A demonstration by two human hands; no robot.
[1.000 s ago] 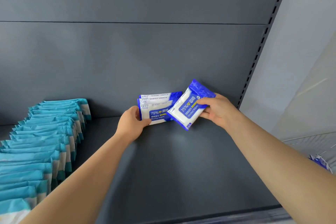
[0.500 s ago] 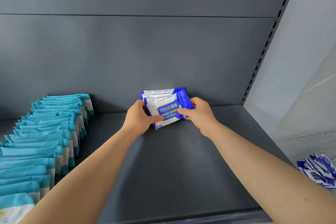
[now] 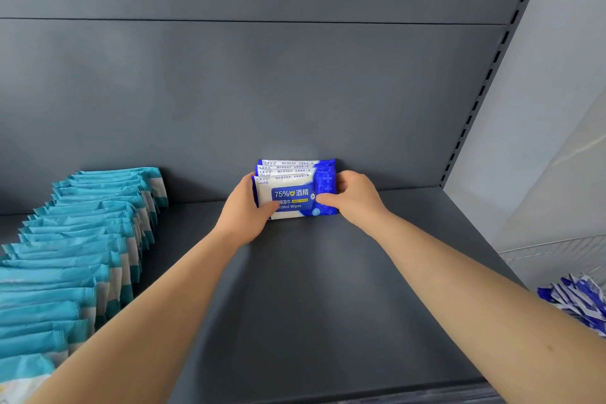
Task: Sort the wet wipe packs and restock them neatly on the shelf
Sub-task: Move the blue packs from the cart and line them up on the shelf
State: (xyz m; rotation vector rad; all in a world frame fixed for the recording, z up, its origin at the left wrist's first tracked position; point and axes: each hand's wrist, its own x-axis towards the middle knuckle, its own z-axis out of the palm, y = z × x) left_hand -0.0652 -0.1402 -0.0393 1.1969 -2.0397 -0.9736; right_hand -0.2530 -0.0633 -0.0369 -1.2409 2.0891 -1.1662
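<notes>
Your left hand and right hand gripped the blue packs by their short ends, long axis sideways; spare packs lay nearer your right.

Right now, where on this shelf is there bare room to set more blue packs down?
Bare shelf runs from the blue alcohol wipe packs forward to the front edge. More lies right of them, up to the slotted upright. Another strip separates them from the teal row, which crowds the left side.
</notes>
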